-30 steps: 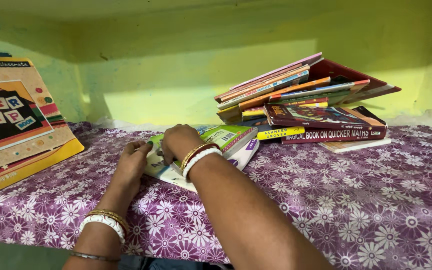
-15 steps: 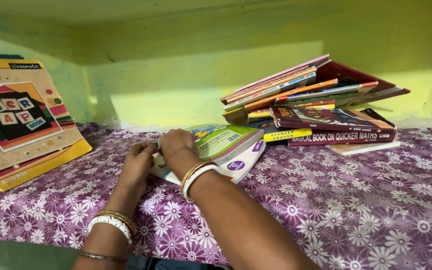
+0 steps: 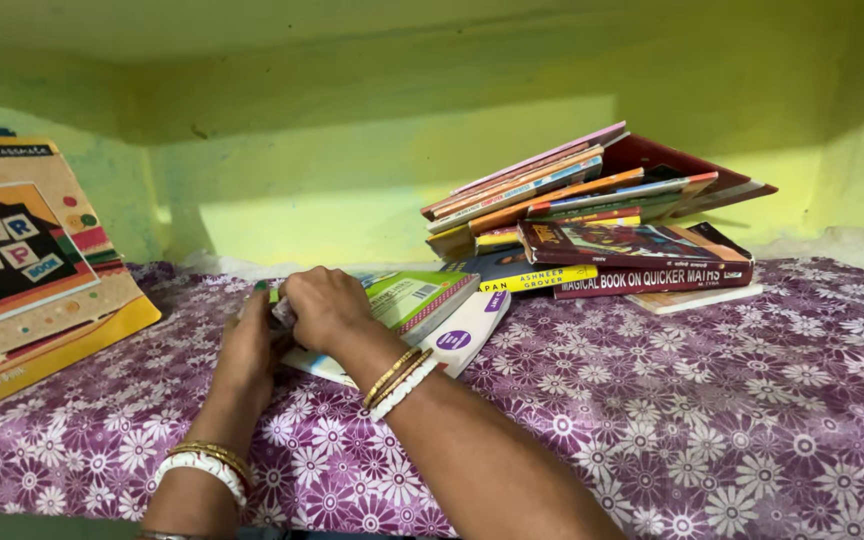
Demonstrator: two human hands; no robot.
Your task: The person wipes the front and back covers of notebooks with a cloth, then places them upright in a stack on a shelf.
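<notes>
While both hands meet at the left edge of a small stack of books, the right hand (image 3: 320, 303) curls its fingers down over the near-left corner of the green-covered paperback book (image 3: 414, 297) on top, gripping it together with the edge beneath. The left hand (image 3: 250, 343) stands on its side just left of the stack, fingers pressed against the books' left edge and touching the right hand; whether it grips anything or only steadies the edge cannot be told, since the right hand hides the fingertips. Under the green book lies a white glossy book with purple round marks (image 3: 460, 333), jutting out to the right and toward the near side. Both wrists carry gold, red and white bangles. The books rest on a purple cloth printed with white daisies (image 3: 712, 400), which covers the whole shelf surface. Far right of the hands, well apart, a leaning heap of thin colourful books (image 3: 562, 190) sits on a thick maroon book (image 3: 642, 255), with a yellow-spined book (image 3: 522, 281) poking out toward the stack. At the far left, a large tan scrapbook with a yellow edge (image 3: 32, 270) leans against the yellow-green wall (image 3: 352, 170).
</notes>
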